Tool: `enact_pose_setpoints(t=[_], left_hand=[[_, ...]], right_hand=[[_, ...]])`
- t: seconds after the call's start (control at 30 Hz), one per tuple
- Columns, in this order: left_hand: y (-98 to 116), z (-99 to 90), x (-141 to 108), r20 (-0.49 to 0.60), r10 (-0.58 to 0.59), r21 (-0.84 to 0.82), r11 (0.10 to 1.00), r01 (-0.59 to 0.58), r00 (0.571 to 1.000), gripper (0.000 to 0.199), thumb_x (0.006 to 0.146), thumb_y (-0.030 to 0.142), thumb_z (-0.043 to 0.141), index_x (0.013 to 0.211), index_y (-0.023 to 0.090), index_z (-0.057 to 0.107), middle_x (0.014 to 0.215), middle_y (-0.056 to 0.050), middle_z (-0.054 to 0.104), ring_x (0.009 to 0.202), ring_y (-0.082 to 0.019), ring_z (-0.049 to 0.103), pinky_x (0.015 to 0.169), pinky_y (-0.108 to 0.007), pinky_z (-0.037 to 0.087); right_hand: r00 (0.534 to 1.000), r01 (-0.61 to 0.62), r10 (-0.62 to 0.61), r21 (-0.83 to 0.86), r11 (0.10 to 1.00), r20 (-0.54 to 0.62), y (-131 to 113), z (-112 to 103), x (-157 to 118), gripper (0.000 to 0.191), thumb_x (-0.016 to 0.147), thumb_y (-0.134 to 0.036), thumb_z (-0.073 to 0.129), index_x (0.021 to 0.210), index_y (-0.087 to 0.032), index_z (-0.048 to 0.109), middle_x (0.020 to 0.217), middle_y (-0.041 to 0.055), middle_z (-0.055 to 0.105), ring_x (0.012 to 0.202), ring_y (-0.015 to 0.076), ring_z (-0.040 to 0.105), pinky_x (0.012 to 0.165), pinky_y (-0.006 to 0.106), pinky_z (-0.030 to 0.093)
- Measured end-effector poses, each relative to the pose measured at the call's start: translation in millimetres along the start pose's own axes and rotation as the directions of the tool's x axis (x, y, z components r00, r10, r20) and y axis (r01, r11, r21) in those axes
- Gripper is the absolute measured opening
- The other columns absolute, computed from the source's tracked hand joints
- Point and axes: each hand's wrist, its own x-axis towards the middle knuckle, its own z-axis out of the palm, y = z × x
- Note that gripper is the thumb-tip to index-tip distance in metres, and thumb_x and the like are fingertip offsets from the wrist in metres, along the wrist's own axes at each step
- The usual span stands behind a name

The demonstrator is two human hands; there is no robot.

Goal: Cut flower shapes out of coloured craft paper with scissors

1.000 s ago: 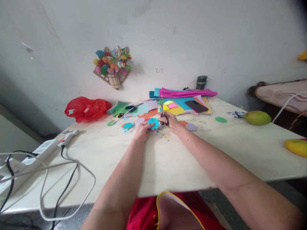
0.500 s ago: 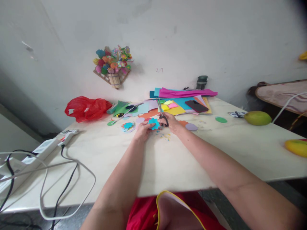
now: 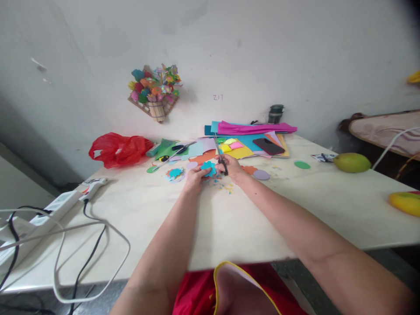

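Between the thumb and fingers of my left hand (image 3: 194, 177) is a blue paper flower (image 3: 208, 168) with a scalloped edge. My right hand (image 3: 232, 166) grips dark-handled scissors (image 3: 222, 162), their blades pointing up and away from me, just right of the flower. Small paper scraps (image 3: 227, 188) lie on the table below the hands. To the left rests a pile of cut flowers (image 3: 175, 173) with a blue one on top. An orange flower (image 3: 249, 169) and a lilac paper circle (image 3: 261, 174) lie right of my right hand.
Coloured sheets (image 3: 241, 151), a phone (image 3: 269, 146) and a second pair of scissors (image 3: 180, 148) lie behind the hands. A red plastic bag (image 3: 120, 149) sits back left. Power strips (image 3: 62, 205) with cables occupy the left; a mango (image 3: 352, 162) lies right.
The blue flower has shifted slightly left with my left hand, opening a small gap to the scissors. My right hand still holds the scissors in nearly the same place.
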Motion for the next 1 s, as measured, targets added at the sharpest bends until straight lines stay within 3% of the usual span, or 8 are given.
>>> enact_pose_setpoints(t=[0.37, 0.53, 1.0], left_hand=[[-0.6, -1.8, 0.6, -0.062, 0.038, 0.037, 0.999, -0.036, 0.997, 0.037, 0.044, 0.034, 0.094, 0.068, 0.015, 0.073, 0.072, -0.005, 0.073, 0.064, -0.018, 0.067, 0.066, -0.031, 0.054], [-3.9, -5.9, 3.2, -0.029, 0.050, 0.050, 0.998, -0.048, 0.998, 0.033, 0.049, 0.033, 0.093, 0.069, 0.015, 0.074, 0.076, -0.008, 0.075, 0.068, -0.021, 0.069, 0.069, -0.035, 0.055], [-1.1, -2.2, 1.7, -0.035, 0.024, 0.044, 0.999, -0.023, 0.999, 0.039, 0.043, 0.036, 0.095, 0.068, 0.015, 0.072, 0.068, -0.004, 0.071, 0.060, -0.017, 0.066, 0.065, -0.032, 0.055]], right_hand=[[0.996, -0.015, 0.016, 0.017, 1.000, -0.084, -3.4, 1.9, -1.6, 0.039, 0.053, -0.026, 0.081, 0.084, -0.018, 0.059, 0.053, -0.0079, 0.056, 0.047, 0.0117, 0.057, 0.049, 0.023, 0.042], [0.998, -0.024, 0.026, 0.030, 0.999, -0.057, -9.0, -0.3, -3.3, 0.046, 0.049, -0.033, 0.085, 0.084, -0.018, 0.059, 0.056, -0.0056, 0.060, 0.048, 0.0124, 0.058, 0.049, 0.024, 0.042], [1.000, -0.028, 0.028, -0.010, 1.000, -0.011, -2.5, -0.1, 0.6, 0.036, 0.052, -0.020, 0.074, 0.085, -0.019, 0.060, 0.054, -0.0082, 0.056, 0.050, 0.0123, 0.057, 0.055, 0.026, 0.047]])
